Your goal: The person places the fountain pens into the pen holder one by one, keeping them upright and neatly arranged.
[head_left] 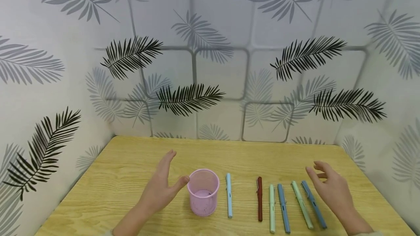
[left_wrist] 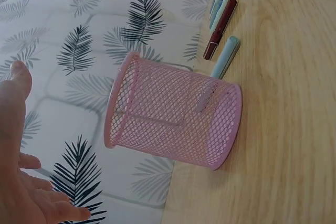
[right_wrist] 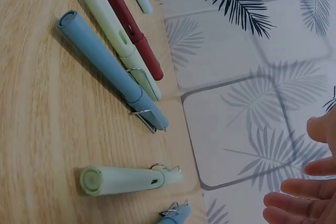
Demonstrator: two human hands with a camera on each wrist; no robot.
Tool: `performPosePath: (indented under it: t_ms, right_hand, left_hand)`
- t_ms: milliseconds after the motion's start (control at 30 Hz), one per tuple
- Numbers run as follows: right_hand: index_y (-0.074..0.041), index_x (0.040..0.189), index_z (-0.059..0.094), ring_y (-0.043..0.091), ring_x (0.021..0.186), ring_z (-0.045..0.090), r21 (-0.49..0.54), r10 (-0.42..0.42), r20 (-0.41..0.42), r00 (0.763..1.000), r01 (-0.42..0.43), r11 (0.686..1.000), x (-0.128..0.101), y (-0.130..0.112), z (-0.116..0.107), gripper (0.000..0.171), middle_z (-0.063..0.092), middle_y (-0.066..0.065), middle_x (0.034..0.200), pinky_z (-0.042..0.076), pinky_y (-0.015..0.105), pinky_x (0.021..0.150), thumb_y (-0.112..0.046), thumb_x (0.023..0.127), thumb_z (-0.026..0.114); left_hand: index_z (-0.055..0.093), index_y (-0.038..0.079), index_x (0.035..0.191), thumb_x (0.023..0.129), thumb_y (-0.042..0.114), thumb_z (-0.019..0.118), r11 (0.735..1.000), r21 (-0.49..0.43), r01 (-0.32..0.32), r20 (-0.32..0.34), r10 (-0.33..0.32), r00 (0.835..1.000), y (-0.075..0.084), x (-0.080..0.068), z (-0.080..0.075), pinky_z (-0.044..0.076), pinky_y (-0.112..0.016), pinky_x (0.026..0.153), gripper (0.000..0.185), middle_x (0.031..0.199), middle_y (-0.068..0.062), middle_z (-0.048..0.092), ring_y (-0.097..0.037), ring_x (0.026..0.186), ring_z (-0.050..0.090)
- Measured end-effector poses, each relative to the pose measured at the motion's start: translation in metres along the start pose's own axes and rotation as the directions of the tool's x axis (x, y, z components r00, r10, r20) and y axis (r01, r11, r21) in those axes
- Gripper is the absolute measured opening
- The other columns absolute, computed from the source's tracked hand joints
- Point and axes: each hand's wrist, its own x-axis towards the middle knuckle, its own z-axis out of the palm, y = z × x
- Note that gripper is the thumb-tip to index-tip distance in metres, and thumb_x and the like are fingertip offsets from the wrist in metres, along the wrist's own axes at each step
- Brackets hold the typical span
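Currently the left hand (head_left: pixel 159 188) holds nothing, its grip wide, thumb spread from fingers, just beside the upright pink mesh cup (head_left: pixel 203 207) on the table (head_left: pixel 137 163); the left wrist view shows a gap. Rightward lie a light blue pen (head_left: pixel 229 196), dark red pen (head_left: pixel 260 200), pale green pen (head_left: pixel 272 208), blue pen (head_left: pixel 283 208), second pale green pen (head_left: pixel 302 205) and second blue pen (head_left: pixel 314 204). Near the last, the right hand (head_left: pixel 334 190) is empty, its grip loosely parted. The right wrist view cuts off both.
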Motion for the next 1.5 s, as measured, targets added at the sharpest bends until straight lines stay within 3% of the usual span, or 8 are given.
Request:
performPosePath:
  t_ms: [200, 433, 667, 767, 1000, 1133, 1333, 1500]
  right_hand:
    - [0.009, 0.118, 0.053, 0.034, 0.079, 0.063, 0.012, 0.075, 0.084, 0.994, -0.076, 0.997, 0.0, 0.015, 0.004, 0.058, 0.061, 0.026, 0.101, 0.052, 0.041, 0.058, -0.044, 0.094, 0.05]
    - [0.013, 0.118, 0.05, 0.034, 0.081, 0.061, -0.026, 0.17, 0.221, 0.96, -0.169, 0.985, 0.001, 0.029, 0.007, 0.066, 0.061, 0.026, 0.098, 0.05, 0.04, 0.06, -0.048, 0.093, 0.048]
    - [0.014, 0.112, 0.053, 0.035, 0.08, 0.06, -0.052, 0.181, 0.26, 0.948, -0.173, 0.983, -0.001, 0.039, 0.014, 0.061, 0.062, 0.024, 0.092, 0.05, 0.043, 0.063, -0.044, 0.093, 0.052]
    - [0.014, 0.111, 0.053, 0.034, 0.08, 0.06, -0.047, 0.211, 0.295, 0.932, -0.206, 0.977, -0.001, 0.042, 0.016, 0.062, 0.062, 0.024, 0.092, 0.049, 0.044, 0.063, -0.044, 0.092, 0.054]
    - [0.013, 0.105, 0.055, 0.034, 0.08, 0.06, -0.059, 0.226, 0.327, 0.918, -0.219, 0.974, -0.003, 0.047, 0.021, 0.053, 0.062, 0.022, 0.09, 0.05, 0.043, 0.064, -0.038, 0.09, 0.058]
    - [0.014, 0.104, 0.054, 0.034, 0.079, 0.06, -0.051, 0.211, 0.34, 0.916, -0.206, 0.977, -0.003, 0.047, 0.023, 0.049, 0.062, 0.023, 0.089, 0.05, 0.043, 0.063, -0.033, 0.09, 0.059]
    - [0.015, 0.104, 0.053, 0.032, 0.077, 0.06, -0.053, 0.234, 0.396, 0.888, -0.232, 0.971, -0.003, 0.049, 0.026, 0.05, 0.062, 0.021, 0.088, 0.05, 0.041, 0.06, -0.033, 0.09, 0.059]
    - [0.015, 0.104, 0.053, 0.032, 0.077, 0.06, -0.062, 0.244, 0.404, 0.882, -0.24, 0.969, -0.002, 0.051, 0.028, 0.053, 0.062, 0.022, 0.089, 0.05, 0.04, 0.06, -0.035, 0.089, 0.061]
  left_hand:
    - [0.029, 0.005, 0.143, 0.084, 0.034, 0.069, 0.978, -0.194, 0.08, 0.051, -0.071, 0.996, -0.003, -0.005, 0.017, 0.042, -0.054, 0.09, 0.078, 0.147, -0.018, 0.029, -0.039, 0.13, 0.032]
    - [0.032, 0.007, 0.141, 0.075, 0.032, 0.078, 0.91, -0.349, 0.222, 0.156, -0.177, 0.972, -0.003, -0.011, 0.029, 0.042, -0.055, 0.09, 0.085, 0.143, -0.017, 0.035, -0.04, 0.127, 0.037]
    - [0.035, 0.008, 0.14, 0.077, 0.031, 0.077, 0.884, -0.409, 0.227, 0.163, -0.174, 0.971, -0.005, -0.015, 0.04, 0.042, -0.053, 0.09, 0.079, 0.139, -0.017, 0.04, -0.039, 0.123, 0.042]
    - [0.035, 0.006, 0.139, 0.077, 0.031, 0.077, 0.878, -0.423, 0.226, 0.162, -0.172, 0.972, -0.005, -0.016, 0.045, 0.044, -0.052, 0.09, 0.078, 0.138, -0.018, 0.041, -0.038, 0.122, 0.043]
    - [0.033, 0.004, 0.14, 0.078, 0.026, 0.077, 0.831, -0.505, 0.231, 0.187, -0.156, 0.97, -0.006, -0.014, 0.053, 0.045, -0.048, 0.09, 0.079, 0.139, -0.02, 0.038, -0.042, 0.12, 0.043]
    - [0.034, 0.004, 0.14, 0.079, 0.026, 0.076, 0.832, -0.503, 0.234, 0.197, -0.154, 0.968, -0.006, -0.014, 0.056, 0.047, -0.047, 0.088, 0.077, 0.139, -0.02, 0.038, -0.042, 0.118, 0.045]
    - [0.034, 0.003, 0.139, 0.078, 0.026, 0.076, 0.845, -0.484, 0.226, 0.203, -0.143, 0.969, -0.006, -0.014, 0.058, 0.049, -0.042, 0.083, 0.077, 0.131, -0.023, 0.045, -0.041, 0.112, 0.05]
    - [0.034, 0.006, 0.14, 0.079, 0.028, 0.075, 0.853, -0.471, 0.224, 0.208, -0.139, 0.968, -0.008, -0.014, 0.061, 0.048, -0.044, 0.083, 0.077, 0.128, -0.024, 0.047, -0.041, 0.113, 0.05]
